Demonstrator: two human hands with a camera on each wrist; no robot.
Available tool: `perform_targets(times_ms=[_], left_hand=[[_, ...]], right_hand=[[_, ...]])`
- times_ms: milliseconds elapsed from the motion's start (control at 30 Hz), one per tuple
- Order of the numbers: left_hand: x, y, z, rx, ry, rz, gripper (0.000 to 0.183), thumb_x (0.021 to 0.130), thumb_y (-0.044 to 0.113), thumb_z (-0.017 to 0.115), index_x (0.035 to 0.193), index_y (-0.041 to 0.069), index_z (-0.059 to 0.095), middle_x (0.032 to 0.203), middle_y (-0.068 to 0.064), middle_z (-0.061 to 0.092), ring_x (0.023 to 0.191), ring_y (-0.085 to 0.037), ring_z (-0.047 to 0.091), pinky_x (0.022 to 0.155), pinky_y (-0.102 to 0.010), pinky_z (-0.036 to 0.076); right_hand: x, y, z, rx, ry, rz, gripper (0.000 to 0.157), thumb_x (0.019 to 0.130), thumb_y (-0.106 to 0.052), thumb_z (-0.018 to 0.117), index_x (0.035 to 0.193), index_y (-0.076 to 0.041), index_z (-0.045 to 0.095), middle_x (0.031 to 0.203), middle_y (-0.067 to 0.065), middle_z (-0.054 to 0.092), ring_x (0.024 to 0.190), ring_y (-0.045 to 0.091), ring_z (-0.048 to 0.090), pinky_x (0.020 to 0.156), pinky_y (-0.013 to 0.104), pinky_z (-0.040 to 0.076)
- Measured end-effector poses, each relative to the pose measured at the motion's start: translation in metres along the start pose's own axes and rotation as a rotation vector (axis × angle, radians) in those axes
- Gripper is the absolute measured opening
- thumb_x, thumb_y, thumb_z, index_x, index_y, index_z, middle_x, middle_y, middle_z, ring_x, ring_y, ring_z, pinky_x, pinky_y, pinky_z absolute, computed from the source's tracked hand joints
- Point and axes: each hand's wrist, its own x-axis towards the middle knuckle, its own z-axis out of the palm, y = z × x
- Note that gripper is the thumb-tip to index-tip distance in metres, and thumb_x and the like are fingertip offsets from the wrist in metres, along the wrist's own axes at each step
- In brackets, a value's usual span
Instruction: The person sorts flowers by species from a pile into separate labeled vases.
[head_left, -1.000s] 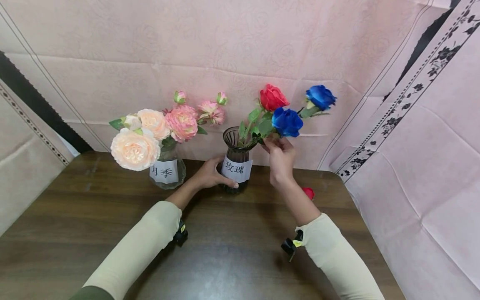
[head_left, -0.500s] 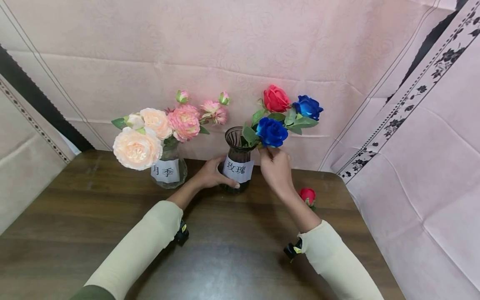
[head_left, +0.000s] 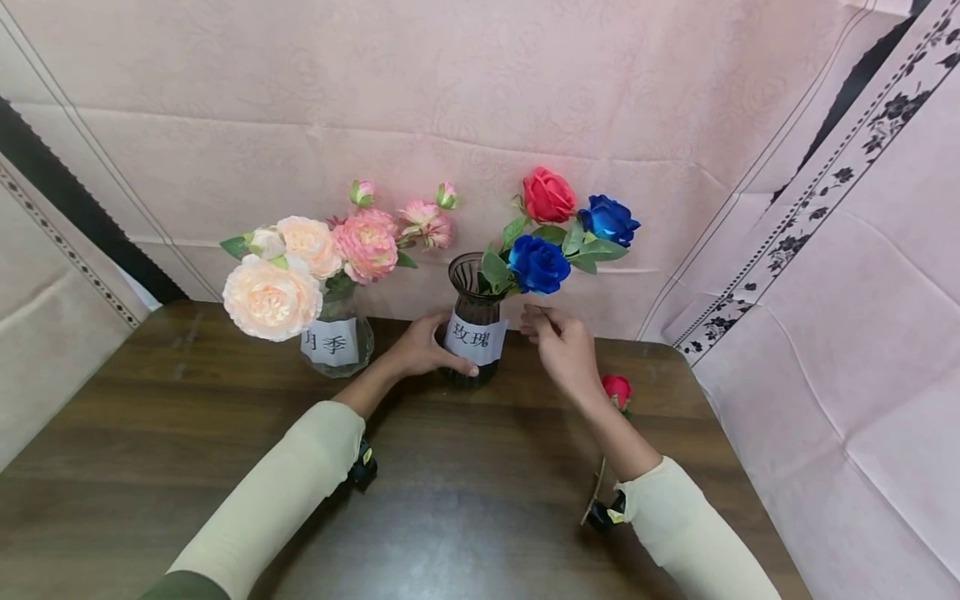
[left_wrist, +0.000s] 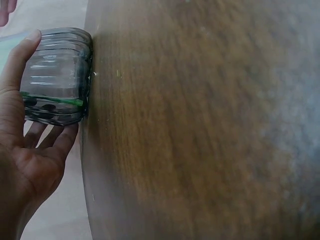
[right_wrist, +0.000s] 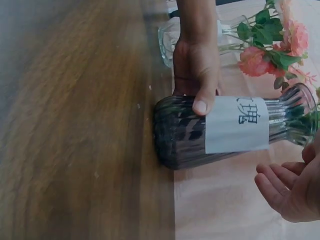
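My left hand grips the lower part of a dark ribbed glass vase, thumb across its front. That vase stands upright with a white paper label. From its mouth a red rose and two blue roses, one in front and one behind, lean right. My right hand is just right of the vase, below the blooms, holding nothing; its fingers are loosely bent in the right wrist view. A single red rose lies on the table, its stem partly hidden under my right forearm.
Left of the dark vase stands a clear glass vase, also labelled, with peach flowers and pink flowers. Pink patterned cloth hangs right behind the wooden table and at both sides.
The rear blue rose has moved left and down, into the bunch in the dark vase. My right hand has let go of the stem and drawn back slightly. My left hand stays put.
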Motion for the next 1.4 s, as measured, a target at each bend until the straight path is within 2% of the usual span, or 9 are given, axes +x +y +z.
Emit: perform_targets(times_ms=[200,367,467,600,767,1000,1233,1400], left_hand=[[0.000,0.002,-0.001,0.015,-0.006,0.006,0.090,0.077,0.028,0.107,0.155,0.018,0.063,0.154,-0.007,0.070,0.148,-0.034,0.062,0.129,-0.060,0.046],[0.001,0.000,0.002,0.032,-0.005,-0.028,0.097,0.078,0.029,0.106,0.160,0.016,0.057,0.156,-0.010,0.067,0.148,-0.036,0.062,0.129,-0.062,0.045],[0.003,-0.002,0.004,0.038,-0.009,-0.042,0.101,0.079,0.030,0.105,0.163,0.013,0.052,0.156,-0.013,0.067,0.145,-0.036,0.063,0.127,-0.061,0.048],[0.005,0.000,0.007,0.016,-0.012,-0.028,0.104,0.078,0.027,0.105,0.164,0.015,0.049,0.153,-0.012,0.068,0.141,-0.035,0.066,0.124,-0.059,0.051],[0.004,0.005,0.010,-0.033,-0.009,-0.011,0.099,0.078,0.022,0.106,0.161,0.017,0.052,0.148,-0.010,0.070,0.138,-0.034,0.068,0.123,-0.059,0.051],[0.003,0.006,0.013,-0.020,0.025,-0.033,0.094,0.078,0.022,0.106,0.157,0.018,0.056,0.144,-0.010,0.073,0.135,-0.033,0.069,0.121,-0.058,0.053],[0.004,0.004,0.010,-0.005,0.029,-0.022,0.084,0.075,0.024,0.107,0.147,0.018,0.064,0.139,-0.008,0.076,0.131,-0.032,0.071,0.120,-0.057,0.053],[0.002,0.005,0.010,-0.004,0.038,-0.015,0.083,0.074,0.024,0.108,0.146,0.019,0.066,0.138,-0.008,0.077,0.131,-0.032,0.070,0.121,-0.057,0.052]], right_hand=[[-0.005,0.007,-0.009,0.072,-0.026,0.085,0.040,0.120,-0.021,0.051,0.139,0.003,0.076,0.128,0.026,0.082,0.113,0.036,0.083,0.101,0.043,0.069],[-0.009,0.014,-0.017,0.111,-0.022,0.126,0.041,0.120,-0.027,0.055,0.135,0.004,0.078,0.127,0.029,0.081,0.107,0.031,0.084,0.094,0.033,0.070],[-0.011,0.017,-0.023,0.125,-0.027,0.155,0.041,0.120,-0.027,0.055,0.134,0.004,0.078,0.126,0.028,0.082,0.103,0.026,0.085,0.094,0.032,0.070],[-0.015,0.022,-0.029,0.155,-0.041,0.192,0.042,0.121,-0.026,0.052,0.138,0.005,0.076,0.127,0.027,0.081,0.102,0.021,0.085,0.097,0.036,0.070],[-0.016,0.029,-0.035,0.192,-0.045,0.223,0.042,0.122,-0.022,0.050,0.139,0.008,0.073,0.125,0.026,0.081,0.099,0.018,0.085,0.097,0.038,0.070],[-0.021,0.037,-0.045,0.218,-0.046,0.279,0.043,0.122,-0.022,0.046,0.142,0.008,0.071,0.131,0.028,0.080,0.097,0.013,0.084,0.089,0.027,0.069],[-0.027,0.046,-0.066,0.218,-0.108,0.317,0.047,0.123,-0.027,0.048,0.146,0.009,0.067,0.136,0.027,0.078,0.100,0.013,0.085,0.099,0.037,0.069],[-0.033,0.053,-0.079,0.251,-0.142,0.365,0.048,0.121,-0.028,0.053,0.144,0.012,0.065,0.125,0.018,0.084,0.096,0.011,0.085,0.093,0.034,0.070]])
